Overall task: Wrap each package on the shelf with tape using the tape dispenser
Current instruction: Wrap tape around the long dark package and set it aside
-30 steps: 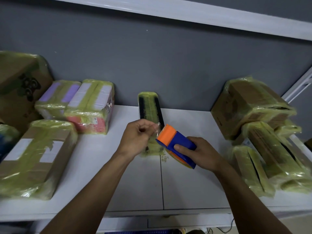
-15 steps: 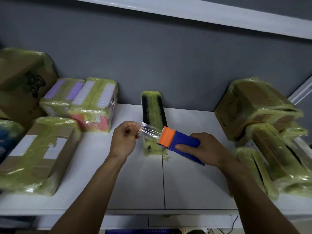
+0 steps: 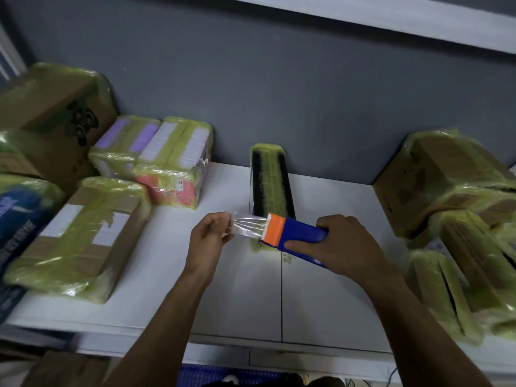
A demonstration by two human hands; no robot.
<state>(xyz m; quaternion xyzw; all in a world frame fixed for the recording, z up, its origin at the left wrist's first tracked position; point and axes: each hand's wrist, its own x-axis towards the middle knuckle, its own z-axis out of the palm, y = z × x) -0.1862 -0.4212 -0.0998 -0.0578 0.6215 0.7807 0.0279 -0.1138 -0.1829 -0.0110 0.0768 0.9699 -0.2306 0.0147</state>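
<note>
While our left hand [image 3: 208,237] pinches the tape [image 3: 247,226], taut from the dispenser [image 3: 293,233] our right hand [image 3: 340,247] grips, we are at the pull-out step. Just behind both hands sits the package [image 3: 269,180], seemingly part-wrapped already; next we should press the tape onto it.

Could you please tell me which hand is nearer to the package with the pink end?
Left. The left hand, pinching the tape, is a little right of and in front of the pink-ended package; the right hand, gripping the tape dispenser, is farther right.
</note>
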